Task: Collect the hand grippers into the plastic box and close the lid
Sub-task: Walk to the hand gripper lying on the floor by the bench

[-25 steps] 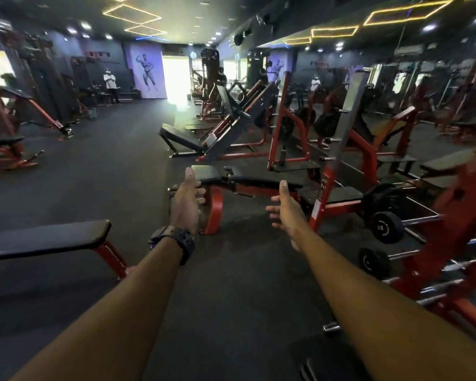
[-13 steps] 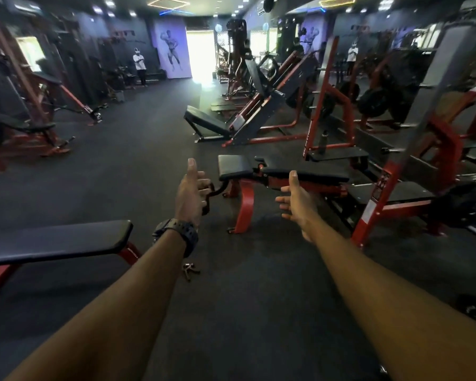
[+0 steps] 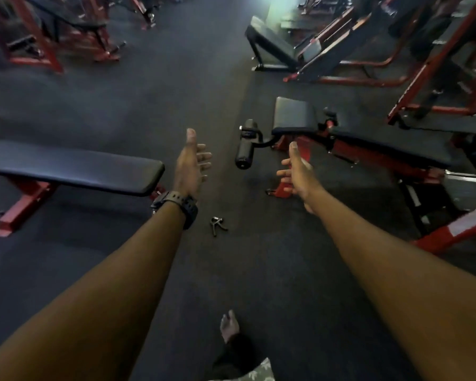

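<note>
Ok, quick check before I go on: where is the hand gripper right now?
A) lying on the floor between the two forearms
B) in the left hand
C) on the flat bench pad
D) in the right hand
A: the hand gripper lies on the dark floor between the forearms, while the left hand and right hand are both open and empty.

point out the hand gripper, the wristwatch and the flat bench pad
hand gripper (image 3: pixel 217 225): head view, on the floor, where its handles meet.
wristwatch (image 3: pixel 186 206): head view, strap on the left wrist.
flat bench pad (image 3: pixel 74 171): head view, middle of the top.
</note>
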{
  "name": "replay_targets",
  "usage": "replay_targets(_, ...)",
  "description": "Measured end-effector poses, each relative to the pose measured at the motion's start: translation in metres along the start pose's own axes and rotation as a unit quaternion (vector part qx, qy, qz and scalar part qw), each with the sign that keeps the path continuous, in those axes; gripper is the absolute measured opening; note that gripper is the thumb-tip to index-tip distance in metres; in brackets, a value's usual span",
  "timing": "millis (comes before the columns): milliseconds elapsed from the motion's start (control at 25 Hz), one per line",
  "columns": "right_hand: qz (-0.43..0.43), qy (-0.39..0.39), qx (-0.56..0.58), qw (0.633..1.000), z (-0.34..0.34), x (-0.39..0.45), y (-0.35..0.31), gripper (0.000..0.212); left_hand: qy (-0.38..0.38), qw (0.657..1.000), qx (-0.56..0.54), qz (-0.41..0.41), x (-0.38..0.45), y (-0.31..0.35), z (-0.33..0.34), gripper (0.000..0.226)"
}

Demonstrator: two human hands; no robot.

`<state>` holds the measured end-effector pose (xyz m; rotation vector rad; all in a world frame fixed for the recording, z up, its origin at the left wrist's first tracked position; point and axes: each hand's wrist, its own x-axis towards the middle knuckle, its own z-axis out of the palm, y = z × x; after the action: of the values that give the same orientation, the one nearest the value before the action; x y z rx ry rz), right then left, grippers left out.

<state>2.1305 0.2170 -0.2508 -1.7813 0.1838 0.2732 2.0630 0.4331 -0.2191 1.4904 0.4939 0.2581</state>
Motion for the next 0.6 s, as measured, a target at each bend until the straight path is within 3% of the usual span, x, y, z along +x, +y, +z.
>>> replay_targets(600, 0.115, -0.149, -0.172, 0.967, 0.157, 0.261, 0.067, 0.072, 0.099, 0.982, -0.002, -0.158, 0.248, -0.114, -0.003, 0.074)
